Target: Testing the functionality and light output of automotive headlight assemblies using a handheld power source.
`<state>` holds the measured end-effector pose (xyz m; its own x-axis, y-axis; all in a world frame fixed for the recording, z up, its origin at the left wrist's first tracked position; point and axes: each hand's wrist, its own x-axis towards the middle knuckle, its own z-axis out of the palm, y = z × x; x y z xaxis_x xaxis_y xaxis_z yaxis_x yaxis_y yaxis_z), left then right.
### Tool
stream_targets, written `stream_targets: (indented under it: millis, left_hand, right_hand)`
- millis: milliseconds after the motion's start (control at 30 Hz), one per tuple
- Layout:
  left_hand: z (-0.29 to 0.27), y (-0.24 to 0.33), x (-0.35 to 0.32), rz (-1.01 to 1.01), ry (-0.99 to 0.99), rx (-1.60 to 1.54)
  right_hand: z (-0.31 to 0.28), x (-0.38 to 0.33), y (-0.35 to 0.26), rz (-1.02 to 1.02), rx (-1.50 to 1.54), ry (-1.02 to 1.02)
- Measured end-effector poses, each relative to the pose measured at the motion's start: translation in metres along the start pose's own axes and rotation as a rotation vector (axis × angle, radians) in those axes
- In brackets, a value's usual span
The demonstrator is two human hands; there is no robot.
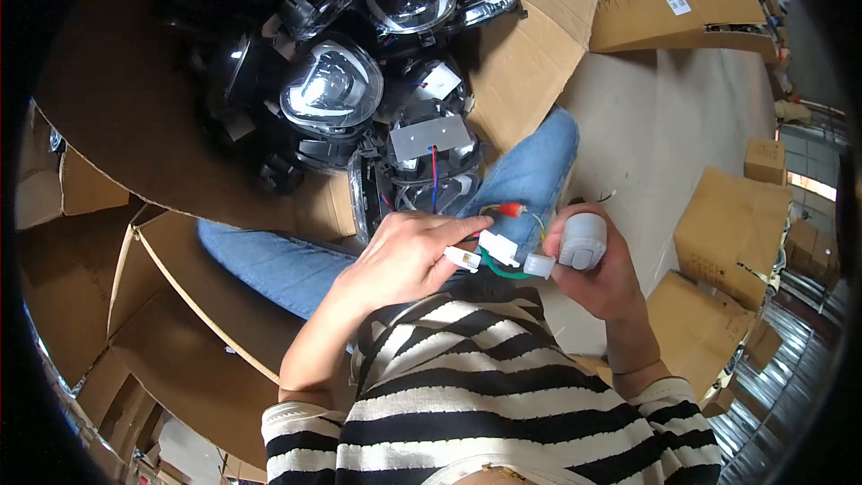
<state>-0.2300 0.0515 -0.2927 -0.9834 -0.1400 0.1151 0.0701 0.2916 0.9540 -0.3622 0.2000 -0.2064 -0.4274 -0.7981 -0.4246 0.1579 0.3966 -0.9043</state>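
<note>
My left hand (400, 256) is closed, its thumb and fingers pinched at a white plastic wire connector (462, 259). A white cylindrical part (584, 241) with a rounded end is gripped in my right hand (615, 283). Between the hands lies a bunch of wires with a larger white connector block (499, 248), a translucent white plug (539, 265) close to my right fingers, and a red-orange sleeve (511, 209). A green wire (503, 274) loops below the connectors. Where the wires end is partly hidden by my fingers.
A big open cardboard box (530, 54) holds several black headlamps (330, 90) with clear lenses. On them rests a grey plate (431, 136) with red and blue wires. My jeans-clad legs (530, 157) flank the box. More cartons (732, 224) stand right, near metal racks; others are left.
</note>
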Motion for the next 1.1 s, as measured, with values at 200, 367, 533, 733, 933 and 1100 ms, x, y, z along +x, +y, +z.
stream_targets:
  millis: [200, 367, 533, 733, 933, 1100]
  left_hand:
    - [0.0, 0.004, -0.001, -0.021, -0.068, 0.013]
    - [-0.004, 0.003, -0.003, 0.027, -0.085, 0.039]
    - [-0.008, 0.018, 0.015, 0.02, -0.172, 0.235]
    - [0.006, 0.029, 0.024, 0.06, -0.264, 0.474]
    - [0.011, 0.031, 0.019, -0.148, -0.49, 0.554]
    - [0.024, 0.05, 0.028, -0.081, -0.522, 0.54]
  right_hand:
    - [-0.001, 0.001, 0.011, -0.093, -0.098, -0.108]
    - [0.003, -0.001, 0.014, -0.141, -0.275, -0.021]
    - [-0.004, -0.004, 0.015, -0.117, -0.387, -0.026]
    - [-0.004, -0.022, 0.027, -0.328, -0.334, 0.016]
    - [0.01, -0.033, 0.056, -0.238, -0.184, 0.096]
    - [0.015, -0.04, 0.08, -0.62, 0.003, 0.38]
